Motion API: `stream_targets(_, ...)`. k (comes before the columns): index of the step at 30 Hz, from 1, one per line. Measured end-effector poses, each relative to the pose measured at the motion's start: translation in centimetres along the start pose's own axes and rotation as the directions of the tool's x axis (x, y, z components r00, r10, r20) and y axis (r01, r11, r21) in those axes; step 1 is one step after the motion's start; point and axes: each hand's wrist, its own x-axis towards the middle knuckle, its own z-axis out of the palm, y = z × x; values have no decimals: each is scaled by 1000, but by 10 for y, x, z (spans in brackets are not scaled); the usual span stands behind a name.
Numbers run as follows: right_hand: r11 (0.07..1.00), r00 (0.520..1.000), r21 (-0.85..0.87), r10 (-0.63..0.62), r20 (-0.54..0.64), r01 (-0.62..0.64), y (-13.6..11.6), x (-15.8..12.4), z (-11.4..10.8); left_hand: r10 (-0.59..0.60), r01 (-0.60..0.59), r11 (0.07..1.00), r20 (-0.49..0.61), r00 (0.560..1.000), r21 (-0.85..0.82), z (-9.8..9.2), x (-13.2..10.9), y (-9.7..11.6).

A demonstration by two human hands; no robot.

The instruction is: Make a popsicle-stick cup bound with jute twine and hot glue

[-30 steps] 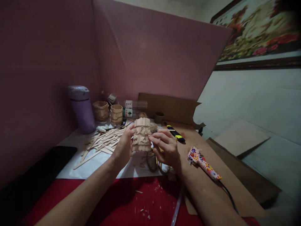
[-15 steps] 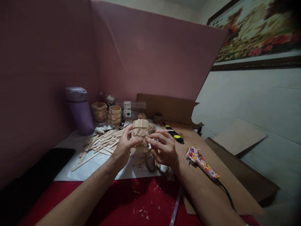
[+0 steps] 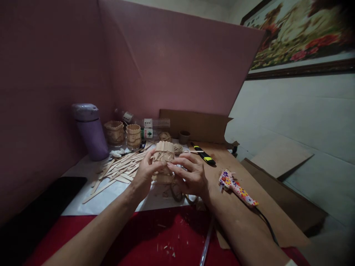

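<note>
Upright between my hands is a small cup of wooden craft sticks [image 3: 165, 147] with twine [image 3: 162, 156] round its middle. My left hand [image 3: 144, 173] is closed round the cup's left side, thumb across the front. My right hand [image 3: 191, 174] is at its right side, fingertips pinched against the twine on the front; my fingers partly hide the spot. Scissors [image 3: 177, 194] lie below my right hand, partly covered by it. Behind the cup is a ball of twine [image 3: 178, 148].
Loose craft sticks [image 3: 119, 170] cover the white sheet [image 3: 74, 205] at left. Two finished-looking cups [image 3: 133, 136] and a purple bottle [image 3: 91, 135] stand behind them. A utility knife [image 3: 203, 154] and a flowered glue gun [image 3: 237, 189] with a cord lie on brown board [image 3: 266, 218] at right.
The view has shifted slightly. My right fingertips have moved a little left across the front of the cup, and my left hand still holds it.
</note>
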Motion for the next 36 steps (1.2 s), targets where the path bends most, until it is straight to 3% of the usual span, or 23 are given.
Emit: stream_targets(36, 999, 998, -45, -14, 55, 17, -1, -1, -1, -70, 70, 997, 15, 997, 17, 4, -3, 6)
